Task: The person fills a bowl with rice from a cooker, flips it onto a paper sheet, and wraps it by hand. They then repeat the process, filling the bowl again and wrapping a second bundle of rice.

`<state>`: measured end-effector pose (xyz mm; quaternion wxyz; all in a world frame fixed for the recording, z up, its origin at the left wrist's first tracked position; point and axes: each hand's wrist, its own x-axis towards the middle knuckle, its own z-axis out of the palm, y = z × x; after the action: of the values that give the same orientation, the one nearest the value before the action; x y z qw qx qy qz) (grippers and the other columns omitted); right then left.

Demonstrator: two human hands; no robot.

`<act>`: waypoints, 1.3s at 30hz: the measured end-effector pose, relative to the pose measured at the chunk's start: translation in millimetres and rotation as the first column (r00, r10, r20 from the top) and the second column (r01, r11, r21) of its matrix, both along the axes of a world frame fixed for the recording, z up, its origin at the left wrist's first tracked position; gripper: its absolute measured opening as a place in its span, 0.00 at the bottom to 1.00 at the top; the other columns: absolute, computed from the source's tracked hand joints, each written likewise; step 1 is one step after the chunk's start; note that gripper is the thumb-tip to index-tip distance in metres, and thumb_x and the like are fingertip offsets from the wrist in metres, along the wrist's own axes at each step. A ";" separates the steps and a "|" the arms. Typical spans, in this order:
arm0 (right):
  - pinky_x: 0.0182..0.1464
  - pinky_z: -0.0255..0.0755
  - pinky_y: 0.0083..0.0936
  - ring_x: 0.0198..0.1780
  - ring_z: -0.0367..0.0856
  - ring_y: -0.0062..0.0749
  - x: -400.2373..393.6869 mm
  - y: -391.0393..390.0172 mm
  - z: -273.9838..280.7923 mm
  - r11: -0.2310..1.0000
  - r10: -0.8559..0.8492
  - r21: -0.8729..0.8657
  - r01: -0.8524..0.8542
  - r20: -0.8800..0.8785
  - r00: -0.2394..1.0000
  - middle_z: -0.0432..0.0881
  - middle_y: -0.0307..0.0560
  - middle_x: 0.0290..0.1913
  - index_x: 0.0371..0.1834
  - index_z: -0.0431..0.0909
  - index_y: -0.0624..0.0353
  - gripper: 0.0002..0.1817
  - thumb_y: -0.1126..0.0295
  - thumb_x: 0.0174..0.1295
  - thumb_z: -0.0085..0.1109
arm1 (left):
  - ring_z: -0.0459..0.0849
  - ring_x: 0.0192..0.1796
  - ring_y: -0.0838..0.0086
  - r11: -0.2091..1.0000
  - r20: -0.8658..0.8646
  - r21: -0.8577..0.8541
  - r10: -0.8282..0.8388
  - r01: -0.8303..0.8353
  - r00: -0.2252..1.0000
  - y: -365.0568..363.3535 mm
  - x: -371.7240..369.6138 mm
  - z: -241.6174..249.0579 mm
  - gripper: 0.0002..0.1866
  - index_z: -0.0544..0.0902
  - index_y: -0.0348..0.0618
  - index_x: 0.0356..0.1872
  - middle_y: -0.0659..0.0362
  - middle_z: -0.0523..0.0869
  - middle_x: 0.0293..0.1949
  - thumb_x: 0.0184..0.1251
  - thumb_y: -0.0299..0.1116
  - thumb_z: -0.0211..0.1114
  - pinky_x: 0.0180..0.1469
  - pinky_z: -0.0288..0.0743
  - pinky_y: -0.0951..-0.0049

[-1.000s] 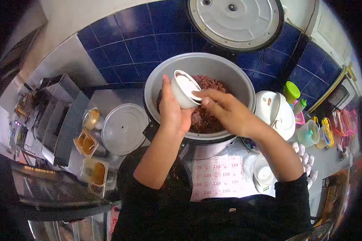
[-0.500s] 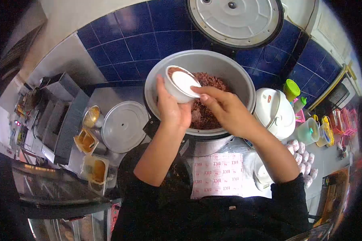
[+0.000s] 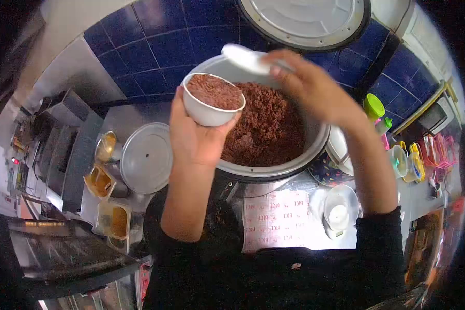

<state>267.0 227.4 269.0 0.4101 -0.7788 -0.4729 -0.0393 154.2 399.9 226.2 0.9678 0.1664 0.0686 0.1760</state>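
My left hand (image 3: 199,139) holds a white bowl (image 3: 209,112) from below, over the left rim of a large round cooker (image 3: 315,152). Reddish-brown rice (image 3: 214,92) fills the bowl to about its rim. More rice (image 3: 268,124) lies inside the cooker. Above the cooker's right side, my right hand (image 3: 315,85), blurred, is closed on a white paddle (image 3: 245,58), whose flat blade points left, above and behind the bowl and apart from it.
The cooker's open lid (image 3: 305,20) stands at the back. On the left are a round grey lid (image 3: 147,157) and food containers (image 3: 112,219). Printed paper (image 3: 276,219) lies in front, beside a scale (image 3: 337,217). A green cup (image 3: 374,105) and several baskets stand right.
The paddle has lifted off the bowl and moved up with my right hand, exposing the rice. My left hand and the bowl have shifted left.
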 end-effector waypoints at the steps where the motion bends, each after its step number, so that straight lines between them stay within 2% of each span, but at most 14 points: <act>1: 0.51 0.73 0.36 0.44 0.83 0.43 9.5 0.2 10.4 0.993 -0.105 -0.065 0.097 -0.129 0.986 0.83 0.55 0.45 0.54 0.74 0.61 0.18 0.60 0.68 0.52 | 0.66 0.66 0.51 1.000 -0.013 -0.008 -0.001 0.001 1.000 3.3 -2.1 0.4 0.21 0.71 0.46 0.58 0.48 0.70 0.63 0.73 0.47 0.43 0.64 0.60 0.35; 3: 0.49 0.75 0.37 0.45 0.83 0.44 48.8 10.8 -1.3 0.972 -0.160 -0.179 0.153 -0.024 0.987 0.83 0.55 0.45 0.55 0.74 0.58 0.18 0.62 0.66 0.53 | 0.65 0.67 0.49 0.999 -0.098 -0.035 -0.011 0.008 0.995 9.0 -3.5 1.1 0.20 0.71 0.45 0.58 0.47 0.69 0.63 0.73 0.45 0.44 0.65 0.57 0.34; 5: 0.48 0.77 0.39 0.46 0.83 0.47 75.6 30.5 -21.5 0.764 -0.053 -0.581 0.280 0.377 0.925 0.83 0.55 0.45 0.53 0.76 0.56 0.16 0.65 0.63 0.54 | 0.63 0.68 0.48 0.998 -0.079 -0.055 -0.018 0.014 0.997 13.9 -0.7 -9.7 0.20 0.71 0.45 0.58 0.45 0.69 0.63 0.73 0.44 0.46 0.65 0.56 0.33; 7: 0.45 0.76 0.41 0.46 0.82 0.50 93.4 64.1 -45.7 0.554 0.181 -0.803 0.219 0.373 0.910 0.83 0.56 0.41 0.51 0.76 0.53 0.18 0.71 0.55 0.58 | 0.63 0.68 0.48 0.998 -0.083 -0.067 -0.016 0.011 0.996 13.1 -1.0 -13.3 0.21 0.70 0.45 0.59 0.46 0.69 0.64 0.73 0.45 0.46 0.66 0.55 0.33; 9: 0.46 0.77 0.41 0.43 0.83 0.47 83.6 78.4 -73.4 0.609 0.334 -0.766 0.204 0.481 0.811 0.84 0.53 0.37 0.46 0.78 0.55 0.15 0.74 0.53 0.58 | 0.64 0.68 0.49 0.991 -0.024 -0.124 -0.054 0.050 0.998 14.9 -5.1 -13.4 0.22 0.70 0.44 0.59 0.45 0.68 0.64 0.72 0.46 0.50 0.66 0.54 0.32; 11: 0.47 0.77 0.41 0.43 0.84 0.46 83.8 105.5 -96.0 0.276 0.588 -0.953 0.127 0.272 0.762 0.84 0.52 0.38 0.44 0.78 0.57 0.13 0.73 0.53 0.58 | 0.68 0.66 0.52 0.999 -0.003 0.023 0.028 -0.028 1.000 10.2 -9.0 -5.3 0.27 0.65 0.42 0.63 0.47 0.69 0.62 0.70 0.47 0.56 0.65 0.60 0.38; 14: 0.41 0.79 0.42 0.43 0.85 0.46 62.4 111.1 -122.2 0.158 0.666 -0.987 0.027 0.127 0.735 0.85 0.52 0.39 0.39 0.82 0.59 0.13 0.68 0.51 0.61 | 0.71 0.64 0.56 0.996 0.030 0.077 0.047 -0.049 0.998 7.1 -10.0 -8.6 0.28 0.66 0.40 0.62 0.48 0.71 0.60 0.67 0.43 0.61 0.64 0.65 0.41; 17: 0.41 0.79 0.43 0.43 0.85 0.46 67.8 95.9 -138.1 0.242 0.592 -0.965 -0.103 0.063 0.803 0.85 0.52 0.39 0.39 0.82 0.59 0.12 0.69 0.51 0.60 | 0.72 0.63 0.58 0.992 0.035 0.112 0.056 -0.059 0.998 4.5 -11.6 -9.6 0.27 0.66 0.40 0.62 0.49 0.72 0.59 0.67 0.41 0.62 0.63 0.67 0.42; 25: 0.44 0.78 0.43 0.45 0.83 0.49 29.0 76.4 -94.2 0.048 0.569 -0.993 -0.111 -0.064 0.820 0.84 0.55 0.41 0.43 0.80 0.59 0.14 0.70 0.53 0.55 | 0.74 0.61 0.62 0.986 0.061 0.148 0.068 -0.077 0.996 2.2 -11.3 -10.0 0.25 0.67 0.41 0.60 0.52 0.75 0.56 0.67 0.41 0.62 0.62 0.70 0.48; 29: 0.47 0.77 0.42 0.47 0.83 0.50 17.5 50.2 -82.4 0.079 0.507 -0.956 -0.283 -0.206 0.837 0.84 0.57 0.42 0.44 0.80 0.59 0.15 0.70 0.53 0.54 | 0.74 0.61 0.63 0.981 0.067 0.174 0.071 -0.082 0.995 4.6 -10.7 -11.4 0.25 0.68 0.43 0.60 0.53 0.75 0.56 0.68 0.43 0.60 0.62 0.70 0.49; 31: 0.50 0.75 0.39 0.47 0.82 0.50 25.5 38.1 -74.1 0.327 0.484 -0.844 -0.426 -0.238 0.842 0.84 0.55 0.42 0.47 0.80 0.58 0.17 0.70 0.53 0.55 | 0.74 0.61 0.63 0.979 0.086 0.187 0.072 -0.087 0.994 5.6 -10.2 -11.7 0.25 0.68 0.43 0.60 0.53 0.75 0.56 0.68 0.45 0.60 0.62 0.70 0.49; 32: 0.50 0.75 0.39 0.47 0.82 0.50 30.5 32.6 -69.5 0.326 0.482 -0.847 -0.420 -0.234 0.845 0.84 0.55 0.42 0.47 0.80 0.58 0.17 0.70 0.53 0.55 | 0.74 0.61 0.63 0.985 0.093 0.162 0.047 -0.062 0.995 7.4 -10.0 -12.4 0.25 0.68 0.44 0.60 0.53 0.75 0.57 0.69 0.46 0.58 0.62 0.69 0.48; 34: 0.53 0.73 0.35 0.45 0.82 0.47 39.7 26.3 -51.6 0.520 0.296 -0.653 -0.550 -0.467 0.834 0.84 0.54 0.41 0.49 0.80 0.56 0.18 0.68 0.54 0.56 | 0.74 0.61 0.62 0.989 0.115 0.142 0.023 -0.039 0.993 8.0 -9.8 -12.4 0.25 0.68 0.44 0.61 0.53 0.75 0.57 0.70 0.48 0.56 0.62 0.69 0.48; 39: 0.48 0.74 0.36 0.40 0.83 0.46 55.6 1.6 -5.2 0.791 0.185 -0.580 -0.194 -0.075 0.980 0.84 0.56 0.37 0.47 0.80 0.55 0.15 0.66 0.57 0.55 | 0.72 0.64 0.61 0.958 0.037 0.220 0.183 -0.187 0.982 8.3 -3.8 -17.9 0.26 0.66 0.44 0.62 0.53 0.72 0.60 0.72 0.51 0.50 0.64 0.66 0.45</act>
<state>322.6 229.0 263.8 0.1563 -0.8159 -0.5349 0.1545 150.3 408.2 208.3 0.9230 0.2649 0.0558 0.2736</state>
